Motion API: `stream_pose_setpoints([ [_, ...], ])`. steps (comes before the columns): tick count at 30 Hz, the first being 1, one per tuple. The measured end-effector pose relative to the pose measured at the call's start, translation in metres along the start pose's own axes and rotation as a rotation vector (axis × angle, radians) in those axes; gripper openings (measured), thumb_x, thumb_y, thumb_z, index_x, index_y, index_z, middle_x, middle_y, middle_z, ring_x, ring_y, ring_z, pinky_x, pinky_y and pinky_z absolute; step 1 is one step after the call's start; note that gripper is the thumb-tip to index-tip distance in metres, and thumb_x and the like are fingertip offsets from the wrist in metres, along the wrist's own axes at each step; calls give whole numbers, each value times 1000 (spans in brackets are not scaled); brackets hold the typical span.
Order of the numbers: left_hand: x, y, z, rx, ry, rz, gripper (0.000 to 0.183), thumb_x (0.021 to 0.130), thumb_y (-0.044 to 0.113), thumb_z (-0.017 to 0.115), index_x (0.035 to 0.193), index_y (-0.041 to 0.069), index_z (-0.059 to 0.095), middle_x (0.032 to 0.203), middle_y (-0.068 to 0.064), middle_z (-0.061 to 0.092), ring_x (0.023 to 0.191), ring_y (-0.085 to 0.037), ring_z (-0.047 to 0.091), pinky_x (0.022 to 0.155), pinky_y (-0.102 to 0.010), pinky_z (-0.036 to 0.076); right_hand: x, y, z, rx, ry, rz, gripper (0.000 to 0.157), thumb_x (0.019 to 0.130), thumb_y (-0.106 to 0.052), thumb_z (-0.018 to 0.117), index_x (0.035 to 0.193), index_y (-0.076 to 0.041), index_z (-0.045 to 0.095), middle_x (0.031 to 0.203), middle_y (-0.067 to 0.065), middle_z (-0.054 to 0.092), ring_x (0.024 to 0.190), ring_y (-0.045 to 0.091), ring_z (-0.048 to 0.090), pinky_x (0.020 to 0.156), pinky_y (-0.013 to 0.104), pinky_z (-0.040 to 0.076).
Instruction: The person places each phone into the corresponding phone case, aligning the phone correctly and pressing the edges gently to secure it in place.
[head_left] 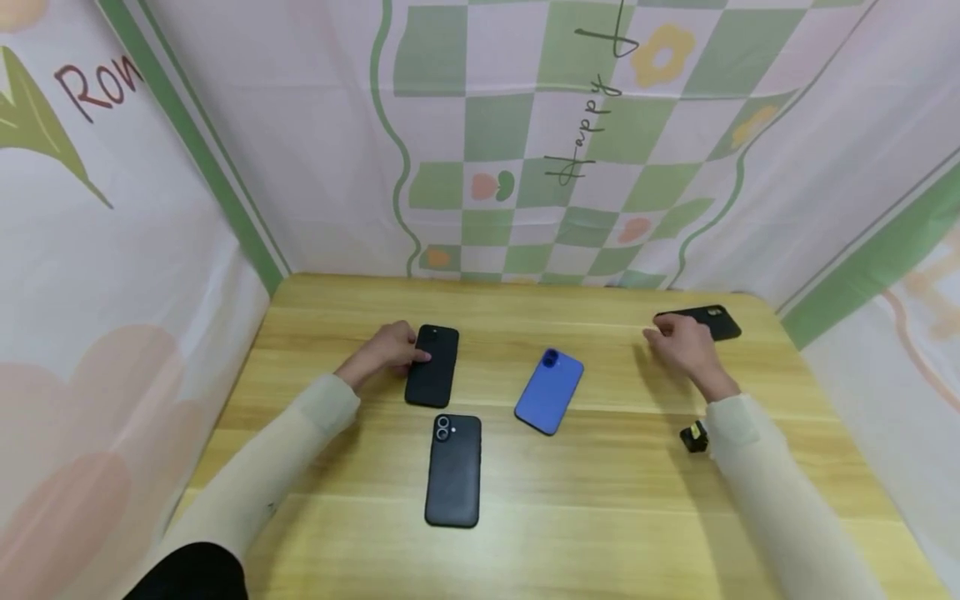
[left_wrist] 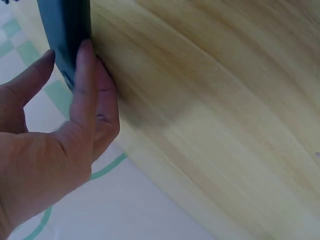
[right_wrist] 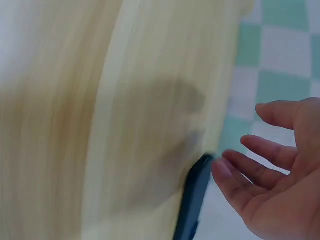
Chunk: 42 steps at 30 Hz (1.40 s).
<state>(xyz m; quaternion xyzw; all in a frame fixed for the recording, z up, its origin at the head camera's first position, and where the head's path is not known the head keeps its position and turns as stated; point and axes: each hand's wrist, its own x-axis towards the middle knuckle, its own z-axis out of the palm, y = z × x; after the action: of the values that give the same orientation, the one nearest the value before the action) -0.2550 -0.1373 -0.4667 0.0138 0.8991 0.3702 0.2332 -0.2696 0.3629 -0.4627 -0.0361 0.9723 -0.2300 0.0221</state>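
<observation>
As we look from the head view, our landmark is the blue phone (head_left: pixel 549 398), lying on the wooden table (head_left: pixel 600 517) with its camera end pointing away from us. Left of it and slightly farther off is the plain black phone (head_left: pixel 437 377), pinched at its outer side by our left hand (head_left: pixel 386 346), the thumb over its back. Left of the blue phone and nearer to us lies the ring-lensed phone (head_left: pixel 453 477). Well to its right and farther away, our right hand (head_left: pixel 686 343) hides part of the outer dark phone (head_left: pixel 726 324); also rightward but a little nearer sits a small black block (head_left: pixel 691 442), just beside our right sleeve (head_left: pixel 780 492). Beyond the blue phone hangs a green-checked cloth (head_left: pixel 498 125). From the left wrist, we see our thumb and fingers grasping the plain black phone from opposite sides; whether it is lifted we cannot tell. From the right wrist, our fingers are loosely bent and grip nothing; one fingertip meets the outer dark phone's outline, though we cannot tell whether they touch.
</observation>
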Motion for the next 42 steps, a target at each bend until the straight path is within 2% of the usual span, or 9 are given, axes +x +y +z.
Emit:
stream_pose_setpoints([
  [3,-2,2,2,56,25,8,31,103,18,71,80,5,56,72,-6,58,66,-19,61,65,-29,56,2,17,0,-48,-49,14,62,110,-30,55,148,18,45,146,45,47,132,64,45,110,74,39],
  [5,-4,5,4,131,74,28,27,105,24,68,102,-2,63,94,-16,65,82,-25,64,76,-36,58,3,26,3,-81,-83,20,70,110,-32,56,151,21,37,150,49,36,139,66,35,115,75,32],
  [8,-7,14,10,225,175,68,52,108,33,64,139,-7,53,132,-28,57,112,-37,61,91,-50,57,4,35,7,-136,-111,18,79,110,-36,55,155,22,25,156,52,18,146,68,18,120,75,21],
  [11,-10,29,17,266,239,109,66,108,39,62,155,-3,42,152,-29,44,132,-43,53,99,-59,55,6,41,11,-173,-119,24,85,111,-41,51,158,21,16,158,54,4,148,70,7,121,76,15],
  [15,-16,51,32,286,223,169,75,107,46,62,159,-2,38,159,-28,40,140,-44,48,104,-60,53,8,43,11,-187,-131,38,89,112,-47,46,159,20,10,157,54,-1,147,71,1,122,76,10],
  [20,-22,80,57,372,142,208,89,103,60,60,163,0,31,163,-25,38,145,-41,45,104,-56,55,14,49,9,-198,-145,52,94,112,-54,40,159,19,6,157,54,-6,145,73,-3,122,76,4],
  [27,-20,106,96,510,60,285,89,103,63,59,162,1,35,159,-22,43,141,-38,49,100,-51,57,20,57,7,-216,-152,46,92,110,-60,37,164,9,10,159,53,-5,144,76,-5,118,81,5],
  [31,-20,117,113,550,31,274,88,102,64,57,161,2,38,160,-21,43,142,-36,48,105,-51,54,22,59,7,-212,-171,48,89,110,-62,33,165,5,13,160,51,-3,143,77,-5,115,84,6],
  [42,-15,126,144,614,9,215,88,100,70,57,154,1,48,152,-16,47,134,-30,50,99,-45,55,19,52,7,-175,-65,75,78,110,-59,37,145,11,44,151,50,26,132,72,32,101,83,37],
])
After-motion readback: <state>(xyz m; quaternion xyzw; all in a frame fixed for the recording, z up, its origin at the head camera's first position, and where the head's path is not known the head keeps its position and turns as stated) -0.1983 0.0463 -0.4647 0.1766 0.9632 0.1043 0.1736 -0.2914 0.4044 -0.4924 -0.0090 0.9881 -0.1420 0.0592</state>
